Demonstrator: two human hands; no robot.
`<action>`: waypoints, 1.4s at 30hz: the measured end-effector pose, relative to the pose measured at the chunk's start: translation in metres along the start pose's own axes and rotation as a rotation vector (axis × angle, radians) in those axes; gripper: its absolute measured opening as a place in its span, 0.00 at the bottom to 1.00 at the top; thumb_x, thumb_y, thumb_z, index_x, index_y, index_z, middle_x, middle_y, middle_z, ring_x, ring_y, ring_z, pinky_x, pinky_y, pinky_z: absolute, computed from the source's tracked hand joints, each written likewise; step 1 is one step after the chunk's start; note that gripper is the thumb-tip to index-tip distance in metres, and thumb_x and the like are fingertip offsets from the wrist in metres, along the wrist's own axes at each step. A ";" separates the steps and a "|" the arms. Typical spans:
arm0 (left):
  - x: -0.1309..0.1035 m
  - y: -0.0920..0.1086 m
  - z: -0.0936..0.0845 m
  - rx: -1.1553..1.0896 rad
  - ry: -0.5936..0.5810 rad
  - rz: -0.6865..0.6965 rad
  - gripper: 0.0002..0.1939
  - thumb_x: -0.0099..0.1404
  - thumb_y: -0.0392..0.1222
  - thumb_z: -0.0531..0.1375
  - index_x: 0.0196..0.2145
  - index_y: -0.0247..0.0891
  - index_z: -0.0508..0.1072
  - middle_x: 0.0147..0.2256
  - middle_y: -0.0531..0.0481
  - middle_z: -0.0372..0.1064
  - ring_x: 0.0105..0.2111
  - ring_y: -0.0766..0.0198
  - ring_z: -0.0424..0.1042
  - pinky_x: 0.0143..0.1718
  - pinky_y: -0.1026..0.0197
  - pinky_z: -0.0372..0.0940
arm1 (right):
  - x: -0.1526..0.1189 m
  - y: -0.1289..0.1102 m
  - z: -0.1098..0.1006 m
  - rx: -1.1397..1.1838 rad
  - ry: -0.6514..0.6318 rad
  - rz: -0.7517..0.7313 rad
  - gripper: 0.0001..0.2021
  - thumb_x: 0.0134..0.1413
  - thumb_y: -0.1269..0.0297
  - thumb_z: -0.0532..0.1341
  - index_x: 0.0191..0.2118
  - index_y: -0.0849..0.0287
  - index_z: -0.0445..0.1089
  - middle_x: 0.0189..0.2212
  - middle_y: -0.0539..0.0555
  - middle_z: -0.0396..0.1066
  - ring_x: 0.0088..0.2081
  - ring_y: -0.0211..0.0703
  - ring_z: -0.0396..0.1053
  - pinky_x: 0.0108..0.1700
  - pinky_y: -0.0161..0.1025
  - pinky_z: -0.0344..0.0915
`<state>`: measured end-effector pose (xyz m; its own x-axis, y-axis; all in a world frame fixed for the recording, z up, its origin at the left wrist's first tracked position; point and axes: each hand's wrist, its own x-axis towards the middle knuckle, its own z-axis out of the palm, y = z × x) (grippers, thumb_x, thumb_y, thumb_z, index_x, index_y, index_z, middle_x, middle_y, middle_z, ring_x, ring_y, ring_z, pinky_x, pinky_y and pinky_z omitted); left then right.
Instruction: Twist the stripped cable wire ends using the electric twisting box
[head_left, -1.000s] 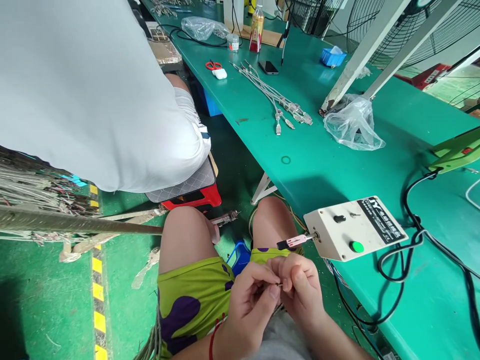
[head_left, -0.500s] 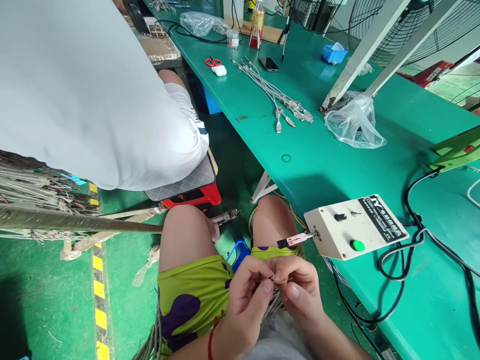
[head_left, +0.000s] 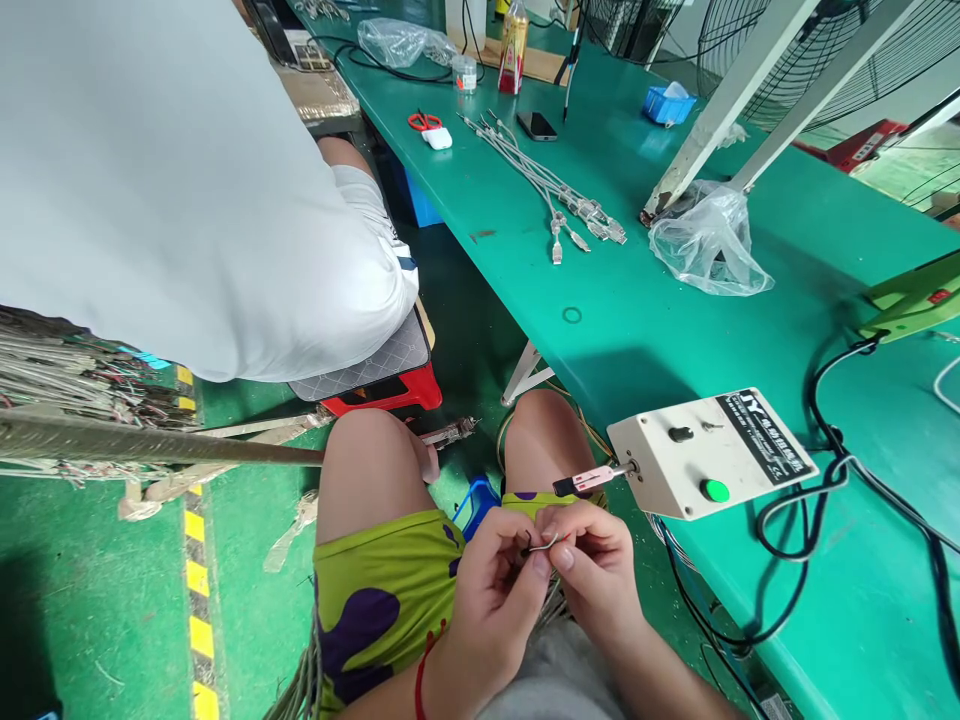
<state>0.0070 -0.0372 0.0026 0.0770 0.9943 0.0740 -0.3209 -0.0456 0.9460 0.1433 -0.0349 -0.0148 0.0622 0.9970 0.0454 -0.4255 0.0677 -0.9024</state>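
Item 1: thin wire [head_left: 543, 546], strand count unclear, spanning betw. both hands above lap, near bench [head_left: 720, 345] edge. Item 2: L hand [head_left: 495, 595], thumb & index fingers pinching wire. Item 3: R hand [head_left: 592, 565], fingers likewise clamping it, just beside L. Handling (judgement): best keeping pinch light, supporting wire close to tip, w/o kinking it. Item 4: off-white box [head_left: 649, 470], black label [head_left: 766, 437] showing "JY" plus Chinese chars., small print not resolving. Item 5: bottle [head_left: 514, 45], wrapper text illegible.

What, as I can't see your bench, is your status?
Left hand, right hand: pinching thin wire. Wire showing between them. White box nearby, not touching hands.
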 end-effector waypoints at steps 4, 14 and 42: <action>0.001 0.002 0.001 0.002 0.029 0.008 0.12 0.83 0.50 0.67 0.41 0.43 0.76 0.32 0.56 0.69 0.29 0.69 0.66 0.31 0.72 0.65 | 0.000 -0.001 -0.001 -0.019 0.008 0.005 0.04 0.66 0.57 0.79 0.43 0.46 0.91 0.22 0.47 0.71 0.24 0.39 0.65 0.29 0.37 0.65; 0.002 -0.004 0.000 0.027 0.050 0.097 0.08 0.83 0.48 0.67 0.44 0.46 0.77 0.34 0.56 0.72 0.30 0.69 0.70 0.33 0.73 0.69 | -0.001 0.000 0.001 -0.027 0.039 -0.002 0.04 0.65 0.57 0.80 0.42 0.47 0.90 0.20 0.47 0.70 0.24 0.41 0.64 0.28 0.38 0.63; 0.005 -0.010 0.000 0.058 0.102 0.005 0.13 0.81 0.51 0.69 0.41 0.41 0.79 0.31 0.55 0.71 0.25 0.69 0.66 0.27 0.70 0.63 | -0.002 0.001 -0.008 -0.096 0.157 0.003 0.12 0.69 0.48 0.76 0.42 0.50 0.89 0.27 0.51 0.77 0.28 0.41 0.66 0.31 0.37 0.65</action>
<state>0.0106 -0.0322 -0.0068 -0.0215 0.9986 0.0488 -0.2656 -0.0527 0.9626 0.1495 -0.0374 -0.0190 0.2048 0.9786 -0.0182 -0.3386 0.0534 -0.9394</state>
